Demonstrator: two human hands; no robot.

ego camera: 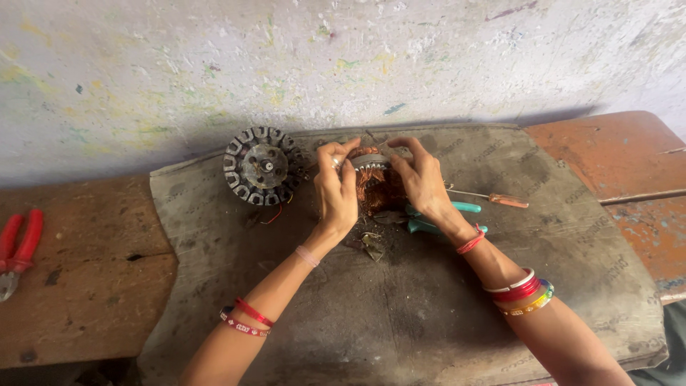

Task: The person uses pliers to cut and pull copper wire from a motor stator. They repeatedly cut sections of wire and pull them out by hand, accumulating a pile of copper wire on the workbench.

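Copper-wound stator (373, 182) sits upright on edge at the middle of the grey mat (429, 314), near the wall, and we have it gripped from both sides. Left hand (336, 187) closed around its left rim, fingertips pinching at the top of the winding. Right hand (423, 179) closed on the right rim, fingers curled over the top edge. Both hands appear to be working the copper coils at the crown, so we judge this as a winding-handling step: picking at or dressing wire in the slots. Can't tell whether a loose wire end is pinched; too small to see.

Next move calls for a steady hold by one hand while the other works fine wire, since the stator stands on its edge and can roll.

Around it:
- Bare stator core (262, 166), dark, slotted, lying flat just left of the left hand, with a thin red wire below it.
- Teal-handled pliers (436, 216) under the right wrist, touching or nearly so.
- Screwdriver (493, 199) with an orange handle, right of the right hand.
- Wire scraps (370, 243) on the mat just in front of the stator.
- Red-handled pliers (18, 250) well apart, at the far left of the wooden surface (78, 300).

Room: wall close behind, so little travel forward. Mat is open toward us and to the right. Surface edge runs along the near side.
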